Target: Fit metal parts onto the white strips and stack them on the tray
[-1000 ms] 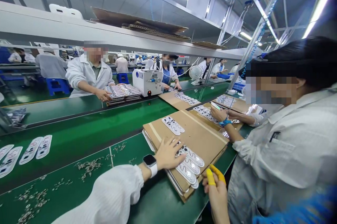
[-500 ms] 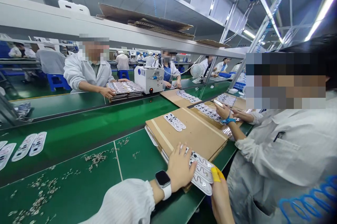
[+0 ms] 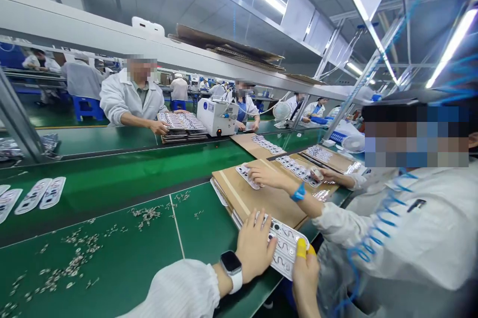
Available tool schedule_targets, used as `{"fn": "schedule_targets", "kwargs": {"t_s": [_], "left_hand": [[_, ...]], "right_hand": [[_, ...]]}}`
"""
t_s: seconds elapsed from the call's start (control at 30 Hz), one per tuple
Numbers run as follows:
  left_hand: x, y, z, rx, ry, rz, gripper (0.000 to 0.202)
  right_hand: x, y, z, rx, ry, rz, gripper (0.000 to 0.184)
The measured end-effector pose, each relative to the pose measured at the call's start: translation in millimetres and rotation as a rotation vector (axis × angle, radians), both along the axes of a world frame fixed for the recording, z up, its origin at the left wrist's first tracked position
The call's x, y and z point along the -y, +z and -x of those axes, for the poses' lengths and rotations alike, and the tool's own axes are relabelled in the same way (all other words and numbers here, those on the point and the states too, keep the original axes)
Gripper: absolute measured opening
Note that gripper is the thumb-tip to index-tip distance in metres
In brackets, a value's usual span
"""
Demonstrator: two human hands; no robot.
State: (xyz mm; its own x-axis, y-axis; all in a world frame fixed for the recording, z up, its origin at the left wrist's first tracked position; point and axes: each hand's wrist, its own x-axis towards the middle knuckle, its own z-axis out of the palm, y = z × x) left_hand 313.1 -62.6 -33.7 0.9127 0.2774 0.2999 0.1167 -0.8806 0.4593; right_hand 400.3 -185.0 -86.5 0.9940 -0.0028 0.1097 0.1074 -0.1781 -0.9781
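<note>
My left hand (image 3: 256, 248), with a watch on the wrist, lies with fingers stretched out over the left ends of several white oblong panels (image 3: 286, 247). The panels have rounded ends and carry dark squares and thin wavy lines. They lie side by side at the near edge of a cardboard stack (image 3: 269, 193). My right hand (image 3: 306, 270), yellow covers on its fingertips, pinches the panels' right end between thumb and fingers. A co-worker's hand (image 3: 267, 176) touches a pair of similar panels (image 3: 247, 176) farther back on the cardboard.
Small metal parts (image 3: 74, 263) lie scattered on the green bench at left. More white panels (image 3: 53, 192) rest on the green belt (image 3: 123, 168). Across it, a person holds a panel stack (image 3: 182, 126) beside a white machine (image 3: 217, 116). A coiled blue hose (image 3: 384, 228) hangs at right.
My right hand has shifted slightly left, and the panels lie more evenly together. The co-worker's arm has reached left across the cardboard to the far panels. The view has turned a little.
</note>
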Motion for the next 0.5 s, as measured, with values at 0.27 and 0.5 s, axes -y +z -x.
{"fn": "schedule_targets", "kwargs": {"t_s": [0.27, 0.5], "left_hand": [[-12.9, 12.9, 121.5, 0.028, -0.013, -0.154, 0.076], [-23.0, 3.2, 290.4, -0.066, -0.053, -0.355, 0.062]], "right_hand": [[-41.4, 35.7, 59.8, 0.043, 0.489, -0.108, 0.060], [-126.6, 36.1, 171.3, -0.303, 1.317, -0.020, 0.056]]}}
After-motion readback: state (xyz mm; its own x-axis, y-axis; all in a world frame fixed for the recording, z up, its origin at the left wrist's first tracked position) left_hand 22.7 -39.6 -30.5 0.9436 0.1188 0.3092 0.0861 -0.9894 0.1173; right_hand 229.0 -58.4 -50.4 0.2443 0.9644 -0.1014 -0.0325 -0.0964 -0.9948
